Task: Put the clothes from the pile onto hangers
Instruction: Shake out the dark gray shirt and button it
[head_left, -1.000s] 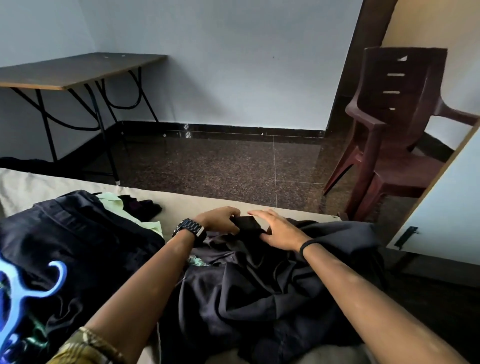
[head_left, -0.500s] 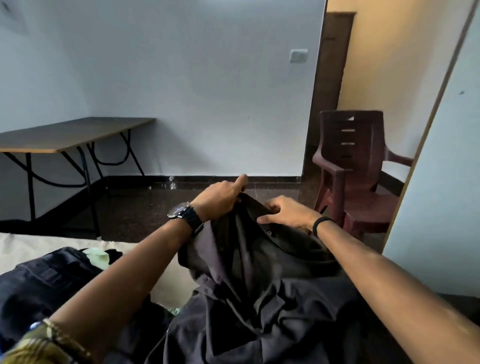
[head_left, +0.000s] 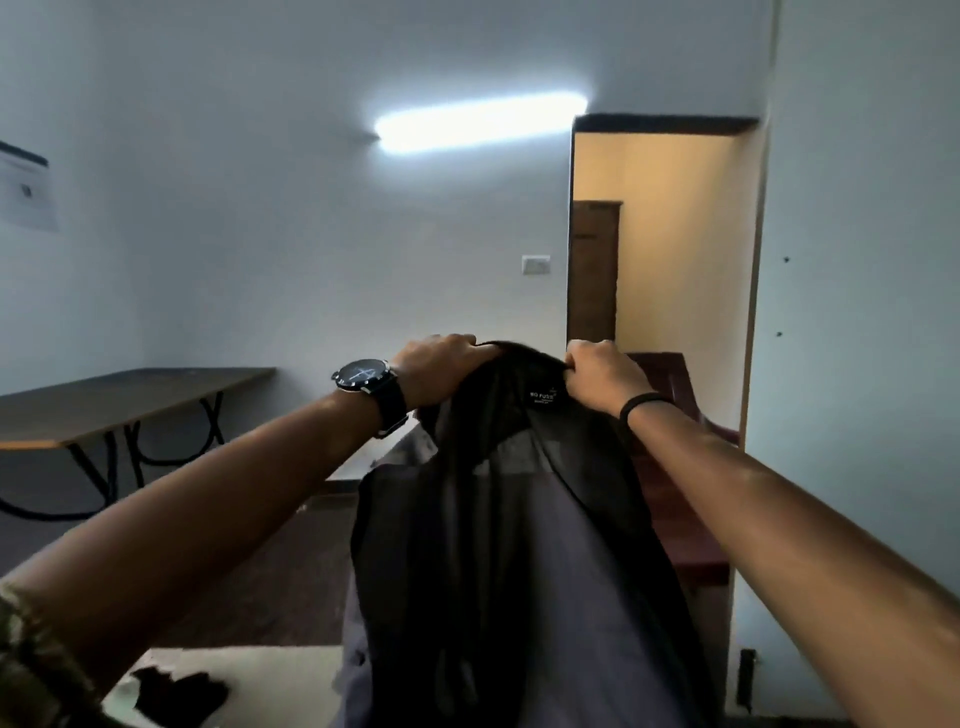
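A dark grey, thin woven shirt (head_left: 519, 561) hangs full length in the air in front of the person, held up by its collar at about the height of the wrists. The cloth falls in long loose folds, darker in the creases, and its lower part drops out of view at the bottom edge, above a pale bed (head_left: 270, 675). Inside the collar sits a small black neck label (head_left: 543, 397) with white lettering; it seems to read "NO FUSS", with a smaller line beneath too fine to read.

The left hand (head_left: 441, 366), with a black wristwatch (head_left: 370, 384) on its wrist, has its fingers curled closed over the left end of the collar. The right hand (head_left: 602, 371), with a thin black wristband (head_left: 644, 402), pinches the right end in a tight fist. The two hands are near each other, the collar arched between them.
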